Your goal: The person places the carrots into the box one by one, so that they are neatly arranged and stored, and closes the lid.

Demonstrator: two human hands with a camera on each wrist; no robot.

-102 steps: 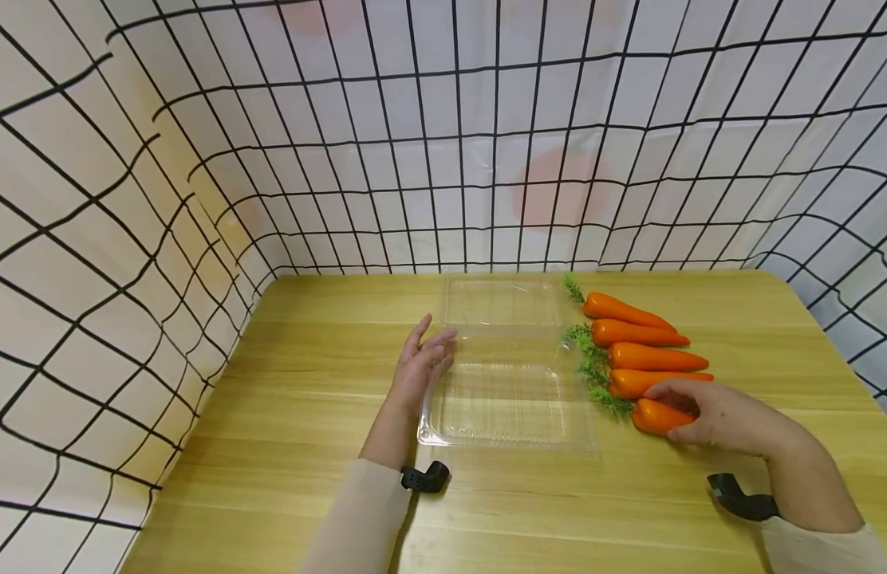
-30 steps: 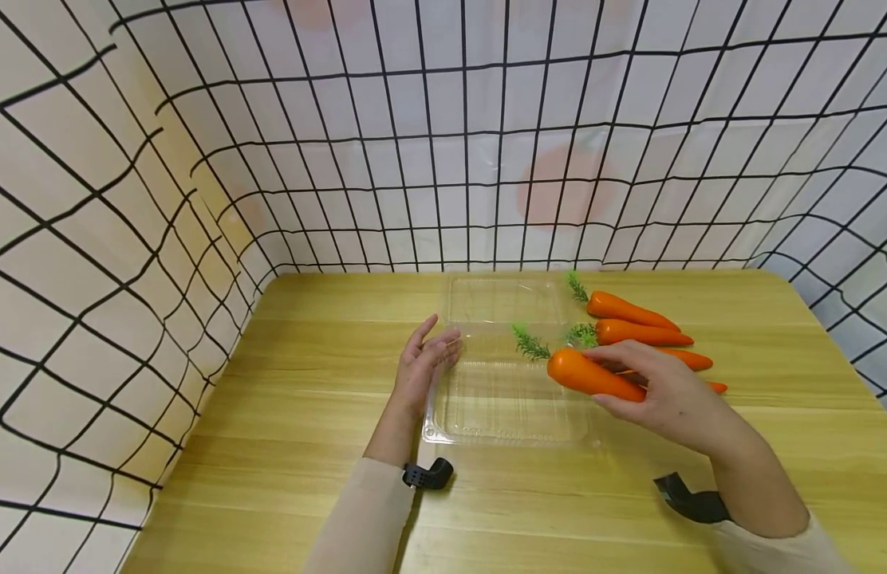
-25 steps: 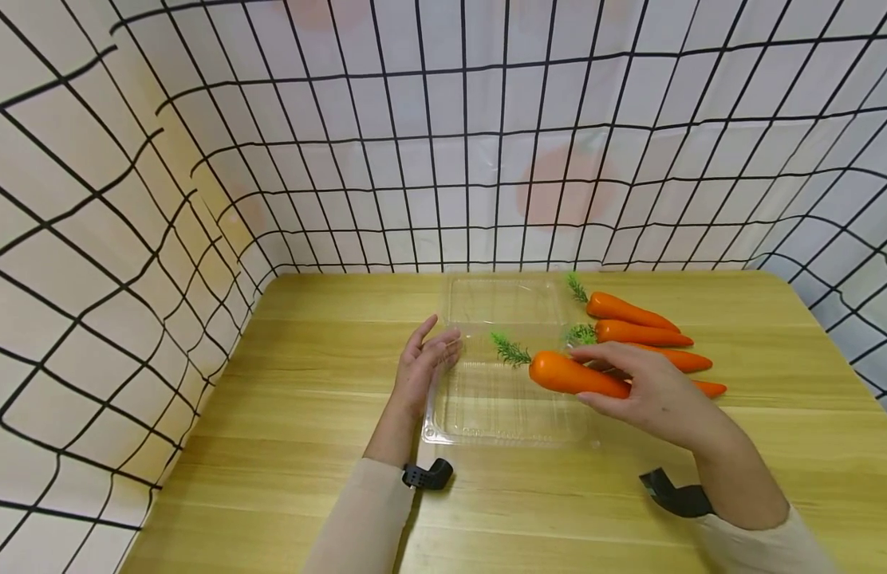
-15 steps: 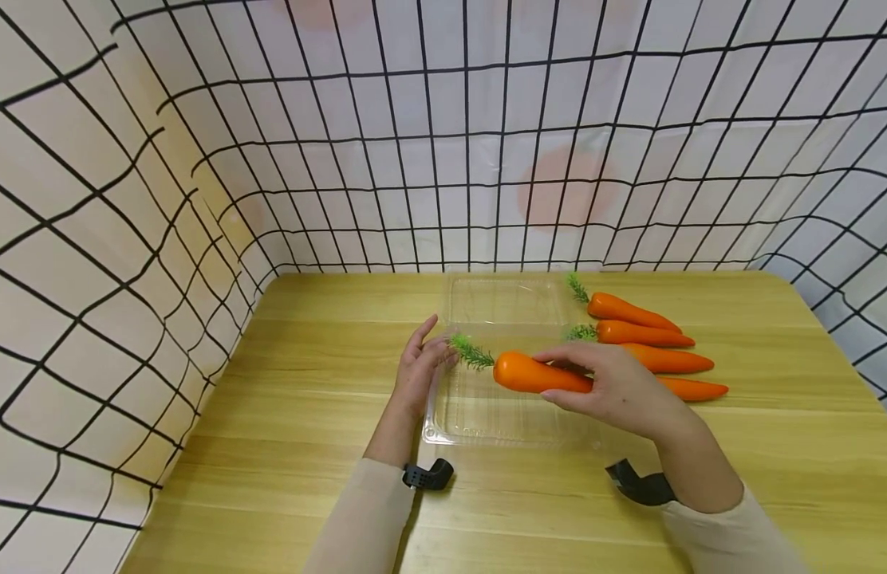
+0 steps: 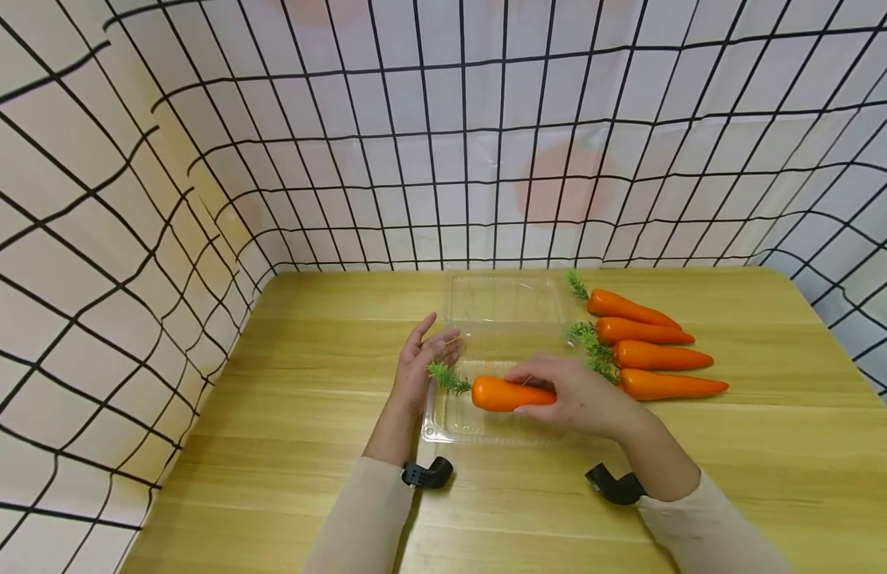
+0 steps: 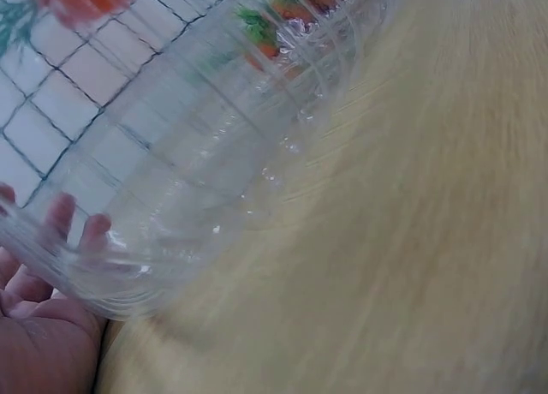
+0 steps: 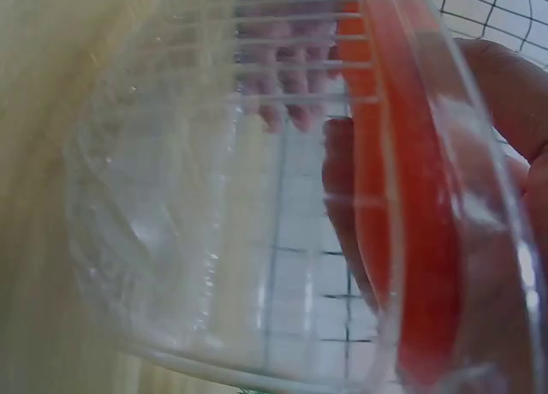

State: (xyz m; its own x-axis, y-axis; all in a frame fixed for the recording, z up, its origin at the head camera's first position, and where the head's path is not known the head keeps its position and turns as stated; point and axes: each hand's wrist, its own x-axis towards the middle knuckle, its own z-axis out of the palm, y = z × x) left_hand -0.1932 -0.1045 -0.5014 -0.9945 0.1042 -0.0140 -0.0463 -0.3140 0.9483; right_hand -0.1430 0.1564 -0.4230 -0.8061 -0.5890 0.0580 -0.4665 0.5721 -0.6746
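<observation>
In the head view a clear plastic box (image 5: pixel 454 431) lies with its lid (image 5: pixel 504 299) folded back behind it. My right hand (image 5: pixel 576 399) pinches an orange carrot (image 5: pixel 497 394) between thumb and fingers, over the box's lower half, its green top pointing left. My left hand (image 5: pixel 417 368) rests at the box's left edge, fingers loosely spread. The left wrist view has those fingers (image 6: pixel 60 214) by the clear wall (image 6: pixel 171 240). Through the box wall, the right wrist view shows the held carrot (image 7: pixel 407 197) upright in the image.
Several carrots (image 5: pixel 662 356) with green tops lie side by side right of the box, one leafy end close to its edge. A black wire grid (image 5: pixel 497 179) stands along the back and sides of the wooden table (image 5: pixel 307 383).
The carrot nearest the front edge was picked up from the row by my right hand and carried left, then slightly lower over the box. My left hand has hardly moved.
</observation>
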